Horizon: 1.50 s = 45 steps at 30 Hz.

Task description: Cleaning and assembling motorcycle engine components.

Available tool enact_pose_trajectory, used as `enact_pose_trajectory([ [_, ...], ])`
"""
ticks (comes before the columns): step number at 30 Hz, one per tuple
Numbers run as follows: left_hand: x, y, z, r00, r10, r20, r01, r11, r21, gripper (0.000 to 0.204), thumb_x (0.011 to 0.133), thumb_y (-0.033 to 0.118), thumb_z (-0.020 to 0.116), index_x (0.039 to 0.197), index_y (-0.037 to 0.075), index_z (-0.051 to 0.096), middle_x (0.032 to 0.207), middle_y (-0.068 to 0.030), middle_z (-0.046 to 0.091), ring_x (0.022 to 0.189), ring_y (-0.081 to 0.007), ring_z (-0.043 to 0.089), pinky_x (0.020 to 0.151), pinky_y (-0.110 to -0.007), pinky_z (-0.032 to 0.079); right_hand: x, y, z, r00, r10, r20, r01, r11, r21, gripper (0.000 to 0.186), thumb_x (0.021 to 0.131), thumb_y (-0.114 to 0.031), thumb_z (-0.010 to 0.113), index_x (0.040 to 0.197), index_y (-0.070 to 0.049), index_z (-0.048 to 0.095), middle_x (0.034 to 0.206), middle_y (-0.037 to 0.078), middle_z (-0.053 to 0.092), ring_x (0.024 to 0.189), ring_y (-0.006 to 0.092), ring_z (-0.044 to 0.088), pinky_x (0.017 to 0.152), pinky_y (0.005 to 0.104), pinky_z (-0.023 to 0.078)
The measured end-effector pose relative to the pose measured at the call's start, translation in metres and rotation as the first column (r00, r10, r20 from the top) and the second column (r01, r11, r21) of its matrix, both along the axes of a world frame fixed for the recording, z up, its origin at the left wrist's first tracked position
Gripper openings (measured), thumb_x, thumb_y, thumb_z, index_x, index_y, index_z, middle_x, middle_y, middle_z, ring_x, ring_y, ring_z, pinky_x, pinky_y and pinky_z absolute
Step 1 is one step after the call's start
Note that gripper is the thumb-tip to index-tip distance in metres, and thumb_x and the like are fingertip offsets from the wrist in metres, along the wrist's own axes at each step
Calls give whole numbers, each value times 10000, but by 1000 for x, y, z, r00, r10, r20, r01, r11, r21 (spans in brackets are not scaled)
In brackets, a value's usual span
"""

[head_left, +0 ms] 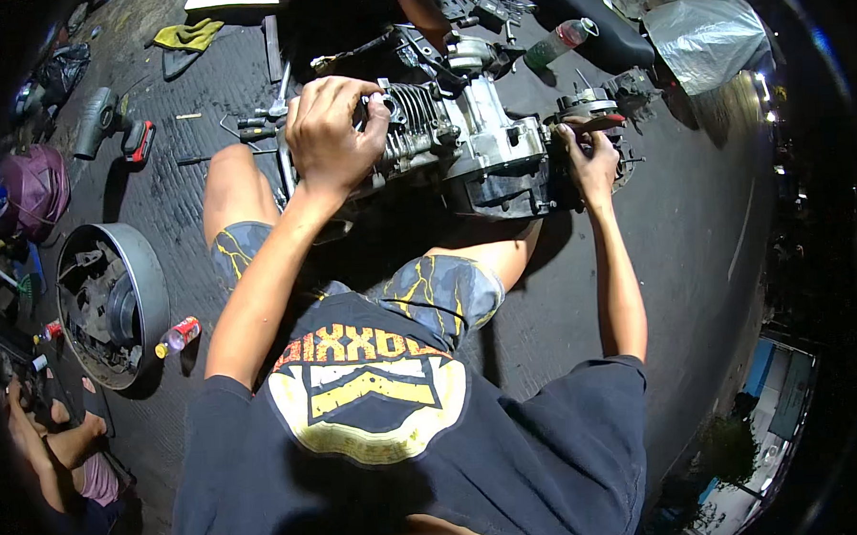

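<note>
A small motorcycle engine (pixel 487 121) lies on its side on the dark ground before me, its finned cylinder pointing left. My left hand (pixel 332 133) is curled over the cylinder's left end, thumb against the metal by a round opening. At the engine's right end, my right hand (pixel 593 165) pinches a slim tool with a red handle (pixel 602 123); its working end is too small to make out. Just beyond that hand sits a round metal part with studs (pixel 589 100). The undersides of both grips are hidden.
On the left are a cordless power tool (pixel 107 126), yellow gloves (pixel 189 35), a metal drum of parts (pixel 157 289) and a small bottle (pixel 178 338). A green-red bottle (pixel 560 44) and black seat (pixel 595 21) lie beyond the engine. Another person (pixel 58 437) sits lower left.
</note>
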<state>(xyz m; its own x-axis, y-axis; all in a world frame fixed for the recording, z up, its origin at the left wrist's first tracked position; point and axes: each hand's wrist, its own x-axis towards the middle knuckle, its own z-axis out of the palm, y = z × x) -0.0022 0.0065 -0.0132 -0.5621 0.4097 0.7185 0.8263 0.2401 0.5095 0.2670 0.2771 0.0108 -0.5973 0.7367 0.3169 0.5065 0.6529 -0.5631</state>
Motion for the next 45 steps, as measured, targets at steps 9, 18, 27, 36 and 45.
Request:
enact_pose_trajectory([
  [9, 3, -4, 2, 1000, -13, 13, 14, 997, -73, 85, 832, 180, 711, 895, 128, 735, 936, -50, 715, 973, -258, 657, 850, -382, 478, 18, -21, -17, 981, -127, -146, 71, 938, -339, 294, 926, -163, 766, 1155, 11, 705, 1030, 82, 734, 966, 129, 655, 879, 289, 512],
  [18, 3, -1, 3, 999, -51, 1, 51, 997, -58, 97, 801, 191, 711, 869, 123, 725, 915, -27, 686, 987, -243, 631, 840, -401, 451, -38, -46, 26, 992, 125, 19, -126, 989, 72, 322, 890, -310, 791, 1083, -54, 763, 926, 175, 763, 840, 337, 751, 761, 396, 566],
  [27, 4, -5, 3, 998, -62, 16, 63, 996, -71, 88, 820, 197, 713, 889, 145, 727, 941, -30, 700, 1032, -244, 642, 883, -393, 457, -12, -77, 27, 980, 100, 173, -148, 943, 297, 220, 925, -301, 747, 1078, -145, 766, 900, 150, 747, 800, 359, 728, 675, 401, 568],
  [36, 2, -3, -1, 994, -105, -7, 104, 993, -54, 87, 833, 197, 707, 891, 137, 731, 958, -47, 699, 1040, -256, 640, 890, -404, 467, -58, -58, 10, 998, -50, 39, 35, 951, 307, 239, 924, -336, 738, 1100, -175, 755, 900, 190, 738, 810, 391, 721, 689, 452, 563],
  [45, 3, -5, -2, 997, -81, -11, 80, 996, -38, 78, 824, 189, 709, 882, 140, 726, 944, -45, 698, 1012, -253, 645, 860, -403, 472, -105, -77, 21, 994, 113, -10, -114, 987, -113, 216, 903, -104, 784, 1113, -56, 767, 984, 96, 785, 911, 162, 737, 829, 302, 551],
])
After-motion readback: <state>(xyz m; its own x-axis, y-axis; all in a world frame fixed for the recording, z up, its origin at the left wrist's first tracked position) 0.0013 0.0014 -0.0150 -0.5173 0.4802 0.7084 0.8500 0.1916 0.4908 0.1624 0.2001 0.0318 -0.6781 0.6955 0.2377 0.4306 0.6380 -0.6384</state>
